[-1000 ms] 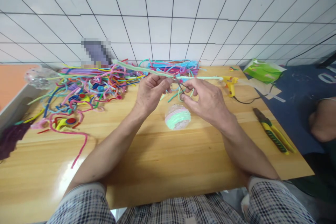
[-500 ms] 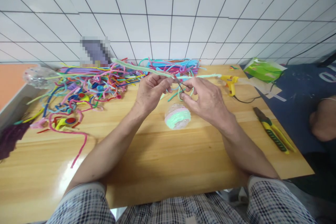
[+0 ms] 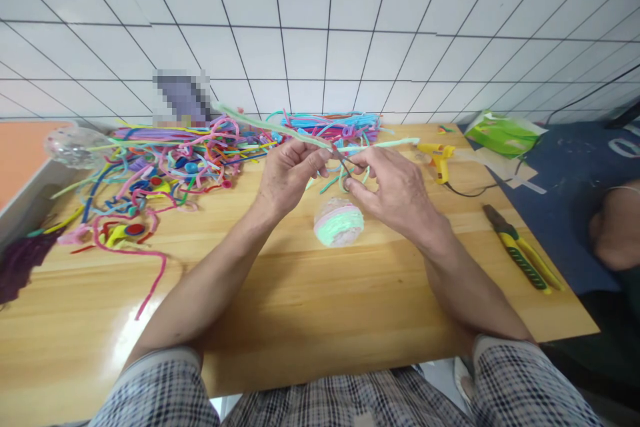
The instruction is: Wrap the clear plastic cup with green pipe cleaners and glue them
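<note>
Pinched between the thumb and fingers of my left hand (image 3: 287,170) are pale green pipe cleaners (image 3: 265,125), their long ends reaching up to the left. My right hand (image 3: 395,183) is closed on a small pair of scissors (image 3: 343,162), whose metal blades meet the pipe cleaners beside my left fingertips. Another pale green length (image 3: 390,144) runs out to the right behind my right hand; whether it is still joined, I cannot tell. Below my hands a clear ball (image 3: 339,223) wrapped with a mint green and a pink band rests on the wooden table (image 3: 320,313).
Tangled coloured pipe cleaners (image 3: 165,167) cover the back left, with a bundle (image 3: 333,123) behind my hands. A yellow glue gun (image 3: 440,161) with a cord lies right of them. Pliers (image 3: 520,250) are near the right edge, beyond which another person's arm (image 3: 617,227) shows.
The right-hand length of pale green pipe cleaner has tilted, its tip slightly higher. The left ends have shifted a little. Both hands stay almost where they were.
</note>
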`<state>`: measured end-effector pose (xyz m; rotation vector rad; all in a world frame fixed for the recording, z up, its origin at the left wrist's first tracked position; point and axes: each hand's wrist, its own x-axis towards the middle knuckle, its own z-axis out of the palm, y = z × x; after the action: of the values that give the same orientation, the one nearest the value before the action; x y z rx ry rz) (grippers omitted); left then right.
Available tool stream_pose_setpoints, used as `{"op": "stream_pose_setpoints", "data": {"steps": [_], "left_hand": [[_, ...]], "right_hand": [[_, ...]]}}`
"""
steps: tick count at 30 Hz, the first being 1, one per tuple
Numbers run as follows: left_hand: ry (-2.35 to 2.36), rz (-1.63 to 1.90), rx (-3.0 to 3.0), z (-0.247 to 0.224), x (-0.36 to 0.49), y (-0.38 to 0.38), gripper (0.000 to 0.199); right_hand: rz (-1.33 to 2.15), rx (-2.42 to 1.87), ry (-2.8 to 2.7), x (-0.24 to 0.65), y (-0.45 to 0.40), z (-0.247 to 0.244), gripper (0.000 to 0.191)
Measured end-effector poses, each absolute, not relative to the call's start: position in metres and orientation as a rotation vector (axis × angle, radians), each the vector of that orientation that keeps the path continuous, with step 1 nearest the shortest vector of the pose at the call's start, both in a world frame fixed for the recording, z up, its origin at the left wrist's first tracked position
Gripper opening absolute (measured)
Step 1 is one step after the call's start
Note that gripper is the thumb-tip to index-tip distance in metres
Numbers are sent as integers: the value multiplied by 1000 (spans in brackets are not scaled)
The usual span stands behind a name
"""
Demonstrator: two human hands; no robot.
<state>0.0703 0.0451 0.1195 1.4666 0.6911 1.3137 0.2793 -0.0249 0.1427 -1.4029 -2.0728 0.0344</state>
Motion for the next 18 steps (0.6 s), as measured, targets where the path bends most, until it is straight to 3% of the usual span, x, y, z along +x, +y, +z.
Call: {"op": "stream_pose_setpoints", "data": {"steps": [18], "left_hand": [[668, 1278, 1510, 123, 71, 44, 56]], "right_hand": [[55, -1376, -2081, 285, -22, 140, 10]]}}
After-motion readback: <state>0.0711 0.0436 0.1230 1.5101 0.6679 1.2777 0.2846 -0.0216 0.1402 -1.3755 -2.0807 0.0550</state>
